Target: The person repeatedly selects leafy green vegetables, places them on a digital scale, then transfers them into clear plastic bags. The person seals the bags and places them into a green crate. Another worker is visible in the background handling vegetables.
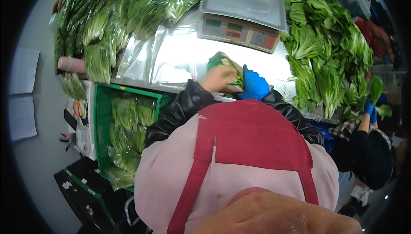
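On the metal table in front of me lies a bundle of leafy greens (227,61), partly in a brownish wrapping. My left hand (219,77), bare and blurred, is over the near left part of the bundle; its fingers' hold is unclear. My right hand (255,82), in a blue glove, rests against the bundle's right side with the thumb pointing up along it; whether it grips is hidden. A digital scale (237,32) with a metal tray (243,3) stands just beyond the bundle. Flat clear plastic bags (175,61) lie to the left.
Loose leafy greens (321,51) are heaped on the right, bagged greens (144,12) at the back left. A green crate (100,131) of bagged greens stands at the near left, beside scissors (77,108). A pink bottle (71,64) lies beyond. A blue-gloved co-worker (369,144) works at right.
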`<state>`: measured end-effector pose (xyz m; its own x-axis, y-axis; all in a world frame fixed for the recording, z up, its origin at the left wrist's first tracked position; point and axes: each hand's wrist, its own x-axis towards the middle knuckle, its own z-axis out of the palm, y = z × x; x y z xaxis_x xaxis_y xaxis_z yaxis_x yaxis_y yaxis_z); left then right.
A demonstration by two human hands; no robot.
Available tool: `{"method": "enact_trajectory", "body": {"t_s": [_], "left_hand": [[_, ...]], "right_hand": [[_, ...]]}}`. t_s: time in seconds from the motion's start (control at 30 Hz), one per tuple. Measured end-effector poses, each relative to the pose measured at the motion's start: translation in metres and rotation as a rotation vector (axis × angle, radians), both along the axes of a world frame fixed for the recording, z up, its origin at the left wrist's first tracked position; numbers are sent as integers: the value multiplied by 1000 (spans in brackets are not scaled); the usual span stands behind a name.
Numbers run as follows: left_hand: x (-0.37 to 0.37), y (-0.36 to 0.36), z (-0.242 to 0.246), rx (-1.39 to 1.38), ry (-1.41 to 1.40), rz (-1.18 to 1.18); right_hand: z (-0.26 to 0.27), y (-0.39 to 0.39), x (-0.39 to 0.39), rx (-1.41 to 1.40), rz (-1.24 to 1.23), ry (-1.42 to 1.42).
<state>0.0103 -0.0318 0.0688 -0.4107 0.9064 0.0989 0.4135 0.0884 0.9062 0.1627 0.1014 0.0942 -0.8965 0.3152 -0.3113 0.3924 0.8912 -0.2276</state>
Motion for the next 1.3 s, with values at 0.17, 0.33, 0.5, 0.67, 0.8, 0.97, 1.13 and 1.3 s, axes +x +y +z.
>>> {"method": "enact_trajectory", "body": {"t_s": [0.17,0.33,0.5,0.67,0.8,0.97,1.13,1.3], "left_hand": [[-86,-37,1,-268,385,778],[-91,-42,-51,-579,525,745],[-118,-66,-63,-367,292,765],[-95,-68,-40,-11,120,731],[-49,-50,-24,113,-39,541],[-38,-52,23,-39,140,376],[-17,-38,66,78,305,360],[15,4,74,230,663,143]], "right_hand": [[3,9,5,-78,18,69],[-1,6,6,-24,26,88],[-2,14,8,-110,-18,107],[22,33,-1,-774,-91,369],[36,28,-25,-722,60,179],[49,23,-34,-541,112,112],[46,27,-25,-887,-31,319],[13,13,-36,-492,17,320]]}}
